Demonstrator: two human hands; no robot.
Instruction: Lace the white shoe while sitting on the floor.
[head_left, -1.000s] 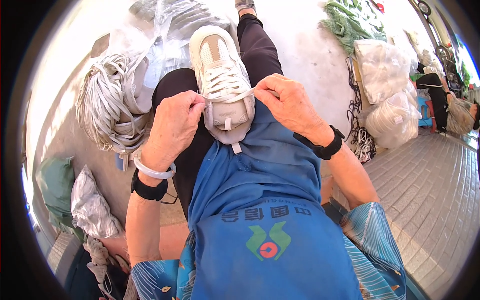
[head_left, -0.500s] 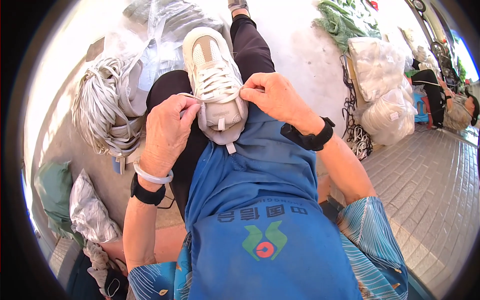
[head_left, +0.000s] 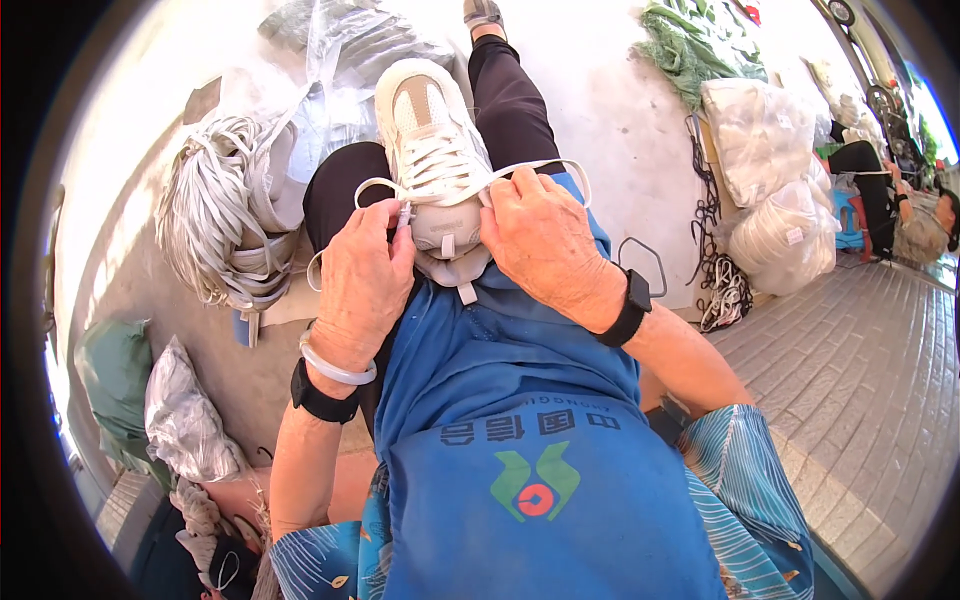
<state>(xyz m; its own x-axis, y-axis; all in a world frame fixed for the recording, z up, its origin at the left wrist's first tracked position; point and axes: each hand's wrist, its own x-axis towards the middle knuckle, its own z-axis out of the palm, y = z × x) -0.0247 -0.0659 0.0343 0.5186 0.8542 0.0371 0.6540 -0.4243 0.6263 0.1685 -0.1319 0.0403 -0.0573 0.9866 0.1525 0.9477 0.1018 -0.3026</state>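
A white and beige sneaker [head_left: 433, 135] lies on my lap, toe pointing away, its tongue and pull tab toward me. White shoelace [head_left: 445, 170] crosses its upper in rows, with a loose loop out to each side. My left hand [head_left: 365, 270] is closed in a pinch at the left edge of the shoe opening, on the lace there. At the opposite edge my right hand [head_left: 545, 245] is closed too, thumb and fingertips against the shoe by the lace; its lace loop passes over the fingers, and the exact grip is partly hidden.
A thick bundle of pale laces [head_left: 225, 205] lies at left. Clear plastic bags [head_left: 350, 70] are beyond the shoe. Green [head_left: 112, 380] and clear bags sit lower left. Stuffed plastic bags [head_left: 765, 140], dark cords [head_left: 705, 210] and green netting [head_left: 695, 45] are at right. Another person [head_left: 920, 225] sits far right.
Loose lace loops now stand out on both sides of the shoe. My right hand has come lower and tighter against the shoe's edge; my left hand has shifted slightly right and down.
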